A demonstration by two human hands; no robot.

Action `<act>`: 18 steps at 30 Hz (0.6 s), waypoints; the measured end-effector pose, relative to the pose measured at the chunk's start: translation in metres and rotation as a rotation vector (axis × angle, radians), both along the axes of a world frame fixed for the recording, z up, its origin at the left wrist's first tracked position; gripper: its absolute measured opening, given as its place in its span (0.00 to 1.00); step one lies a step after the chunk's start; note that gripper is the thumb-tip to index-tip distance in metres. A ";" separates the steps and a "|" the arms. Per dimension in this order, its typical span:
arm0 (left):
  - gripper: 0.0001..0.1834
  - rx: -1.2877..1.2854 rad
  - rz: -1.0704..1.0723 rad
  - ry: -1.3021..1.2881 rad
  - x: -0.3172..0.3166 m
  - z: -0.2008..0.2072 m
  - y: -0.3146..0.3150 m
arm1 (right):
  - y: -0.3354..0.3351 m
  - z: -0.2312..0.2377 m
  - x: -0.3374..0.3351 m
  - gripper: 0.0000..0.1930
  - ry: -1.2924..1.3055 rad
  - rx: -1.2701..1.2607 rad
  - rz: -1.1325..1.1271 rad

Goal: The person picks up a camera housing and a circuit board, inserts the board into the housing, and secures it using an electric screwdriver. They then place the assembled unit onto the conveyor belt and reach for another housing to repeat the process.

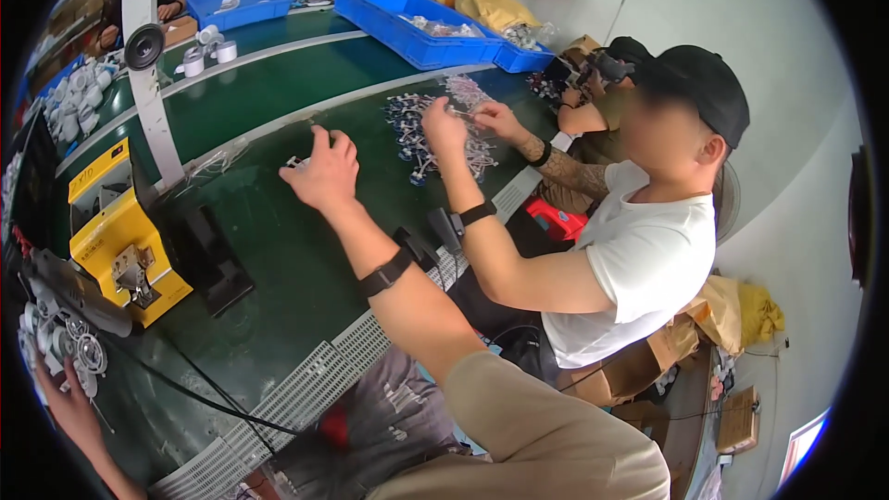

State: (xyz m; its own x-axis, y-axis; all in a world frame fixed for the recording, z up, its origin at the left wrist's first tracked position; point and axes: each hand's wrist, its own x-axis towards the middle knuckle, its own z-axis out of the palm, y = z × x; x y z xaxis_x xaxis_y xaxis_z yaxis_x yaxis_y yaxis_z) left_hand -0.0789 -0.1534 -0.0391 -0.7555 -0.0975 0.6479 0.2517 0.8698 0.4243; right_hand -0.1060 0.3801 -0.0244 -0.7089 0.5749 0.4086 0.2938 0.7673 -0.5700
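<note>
My right hand is raised over the green work surface, with a dark band on its wrist. Its thumb and fingertips close on a small white part, too small to make out further. At the left rim, my left hand reaches with fingers apart to a pile of white and grey round parts. Whether it touches one of them is unclear. Between my hands stands a yellow machine with a metal fixture at its front. Next to it lies a black flat block.
A co-worker in a white shirt handles small parts at my right, beside heaped wired parts. Blue trays and white cylindrical housings sit farther back. A white post rises at left; black cables cross the near edge.
</note>
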 end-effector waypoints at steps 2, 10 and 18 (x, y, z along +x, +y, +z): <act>0.16 0.161 -0.112 -0.217 0.005 0.001 0.020 | 0.005 0.006 0.002 0.44 -0.132 -0.174 0.078; 0.07 0.089 -0.329 -0.521 0.033 0.006 0.079 | -0.003 -0.001 0.003 0.36 -0.054 -0.135 0.181; 0.24 -0.187 -0.704 -0.326 0.070 0.041 0.142 | -0.118 0.048 0.061 0.34 0.498 -0.466 0.842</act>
State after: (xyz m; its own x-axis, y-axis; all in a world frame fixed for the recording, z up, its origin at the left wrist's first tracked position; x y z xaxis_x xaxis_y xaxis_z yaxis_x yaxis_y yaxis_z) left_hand -0.0086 -0.0115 0.0019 -0.7531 0.5617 0.3426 0.6571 0.6164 0.4340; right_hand -0.0447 0.2621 0.0239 -0.7637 0.1541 0.6269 -0.5713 0.2910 -0.7674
